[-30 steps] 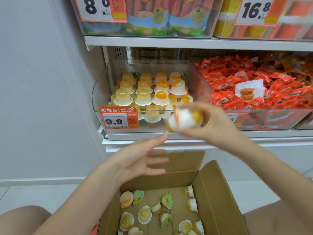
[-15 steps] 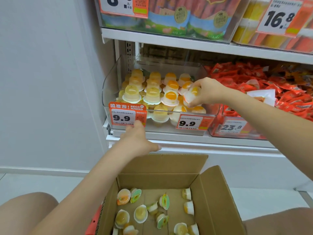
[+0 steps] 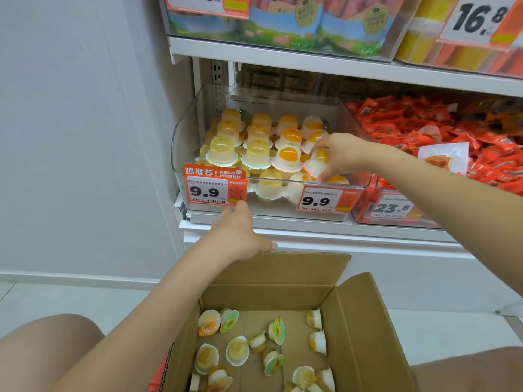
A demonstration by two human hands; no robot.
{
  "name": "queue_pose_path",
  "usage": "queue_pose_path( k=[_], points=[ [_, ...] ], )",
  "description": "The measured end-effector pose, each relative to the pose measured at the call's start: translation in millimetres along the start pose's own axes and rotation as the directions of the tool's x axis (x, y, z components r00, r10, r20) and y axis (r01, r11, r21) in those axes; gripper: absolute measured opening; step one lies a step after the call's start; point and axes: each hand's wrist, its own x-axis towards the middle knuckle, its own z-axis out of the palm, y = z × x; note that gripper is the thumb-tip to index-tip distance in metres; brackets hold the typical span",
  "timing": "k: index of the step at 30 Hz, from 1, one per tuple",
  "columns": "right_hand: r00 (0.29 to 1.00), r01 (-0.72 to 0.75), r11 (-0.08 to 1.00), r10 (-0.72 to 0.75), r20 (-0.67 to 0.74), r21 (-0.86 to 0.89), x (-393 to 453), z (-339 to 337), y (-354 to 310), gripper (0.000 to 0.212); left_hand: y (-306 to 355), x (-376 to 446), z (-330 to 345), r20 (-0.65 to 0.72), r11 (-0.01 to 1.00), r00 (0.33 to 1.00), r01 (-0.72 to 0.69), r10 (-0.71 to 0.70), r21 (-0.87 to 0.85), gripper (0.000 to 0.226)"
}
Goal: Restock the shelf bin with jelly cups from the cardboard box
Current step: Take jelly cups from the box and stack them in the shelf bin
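Jelly cup [image 3: 318, 164] now lower in bin [image 3: 181, 142], R hand [image 3: 341, 158] gripping; L hand [image 3: 236, 232] open, empty

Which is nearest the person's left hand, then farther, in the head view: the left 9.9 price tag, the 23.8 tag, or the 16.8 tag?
From the left hand:
1. Left 9.9 price tag, just above the fingertips.
2. 23.8 tag, off to the right.
3. 16.8 tag, top right, upper shelf.

The clear bin [image 3: 186, 142] sits on the shelf, open on top, packed with rows of jelly cups [image 3: 256, 154] standing lid-down, pale yellow at left, white with orange centres at right. One white cup [image 3: 318, 165] is tilted at the front right of the rows. The open brown box [image 3: 365, 329] below holds scattered cups [image 3: 237, 350] lying on their sides.
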Motion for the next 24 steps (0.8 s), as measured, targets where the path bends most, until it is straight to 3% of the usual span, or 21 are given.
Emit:
queue_pose_path(
  k=[3,5,7,9,11,12,14,16,18,21,24],
  points=[
    [0.999,0.003,0.999,-0.002,-0.036,0.031,-13,-5,4,0.075,-2,0,2,0.030,1.000,1.000,0.002,-0.002,0.002,0.080],
    [0.988,0.027,0.992,-0.008,-0.154,0.119,-29,-4,4,0.068,-5,0,3,0.046,1.000,0.999,-0.005,0.005,-0.008,0.080],
    [0.923,0.107,0.975,-0.025,-0.383,0.194,-51,9,0,0.051,-9,-2,5,0.059,1.000,0.998,-0.008,0.009,-0.016,0.081],
    [0.806,0.234,0.954,-0.085,-0.586,0.185,-78,33,-6,0.032,-15,-2,10,0.065,1.000,0.998,-0.002,0.002,-0.005,0.080],
    [0.731,0.325,0.932,-0.141,-0.668,0.159,-103,68,-13,0.021,-26,-2,22,0.074,1.000,0.997,0.012,-0.013,0.014,0.079],
    [0.728,0.351,0.923,-0.164,-0.666,0.156,-114,88,-14,0.018,-34,0,32,0.090,0.999,0.996,0.013,-0.016,0.032,0.079],
    [0.807,0.352,0.918,-0.201,-0.555,0.180,-130,135,-15,0.014,-51,3,56,0.144,0.995,0.989,0.004,-0.018,0.101,0.078],
    [0.920,0.306,0.934,-0.240,-0.310,0.183,-141,186,-14,0.018,-74,8,87,0.218,0.978,0.975,-0.014,-0.032,0.206,0.066],
    [0.962,0.270,0.951,-0.271,-0.010,0.149,-146,236,-10,0.028,-100,12,120,0.306,0.945,0.950,-0.036,-0.070,0.326,0.048],
    [0.919,0.143,0.984,-0.172,0.354,0.109,-144,297,-5,0.046,-138,11,171,0.463,0.873,0.866,-0.069,-0.188,0.483,0.029],
    [0.851,0.079,0.994,-0.110,0.514,0.081,-132,344,-7,0.062,-166,2,212,0.642,0.831,0.706,-0.139,-0.298,0.538,0.036]
  ],
)
